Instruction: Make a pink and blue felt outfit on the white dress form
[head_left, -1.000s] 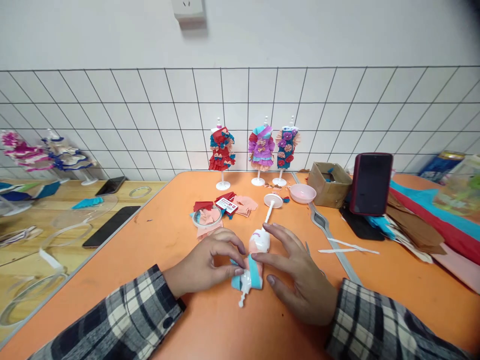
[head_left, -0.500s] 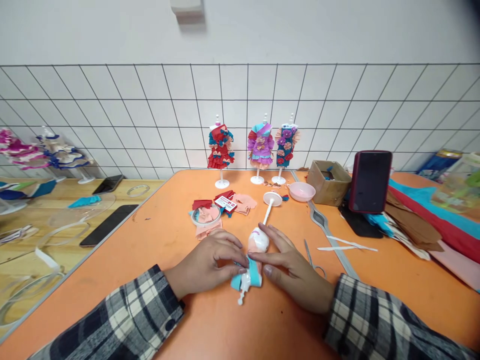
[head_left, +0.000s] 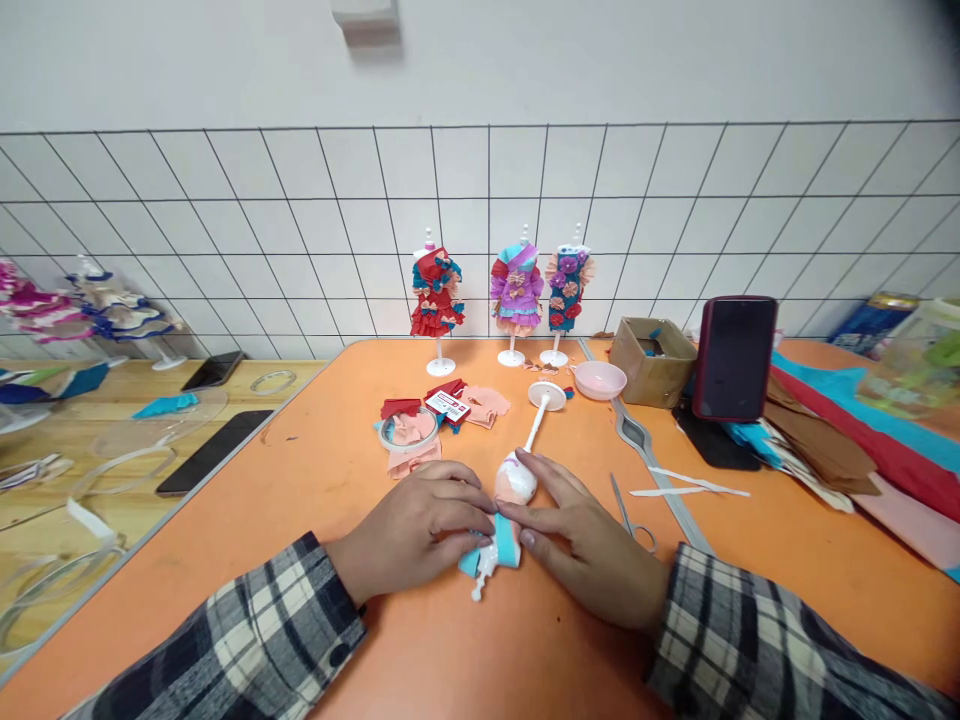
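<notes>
A miniature white dress form (head_left: 515,482) lies on the orange table, its round base away from me and its knobbed neck towards me. Light blue fabric (head_left: 507,540) crosses its upper body, with peach fabric beside it. My left hand (head_left: 427,520) is closed at the form's left side, fingertips pressing the blue fabric; what lies under them is partly hidden. From the right, my right hand (head_left: 581,535) grips the form, index fingertip near the fabric's edge and thumb against its side. Small scissors (head_left: 632,515) lie right of this hand.
Several dressed miniature forms, one in red (head_left: 436,300), stand at the back. A pink bowl (head_left: 600,380), a cardboard box (head_left: 654,365) and an upright phone (head_left: 735,358) are at back right. Fabric scraps (head_left: 480,403) and a clear tape roll (head_left: 408,430) lie ahead. Fabric sheets (head_left: 900,470) lie far right.
The whole view has shifted slightly. My left fingers have pressed a little closer over the blue fabric, while my right hand keeps nearly the same hold on the form.
</notes>
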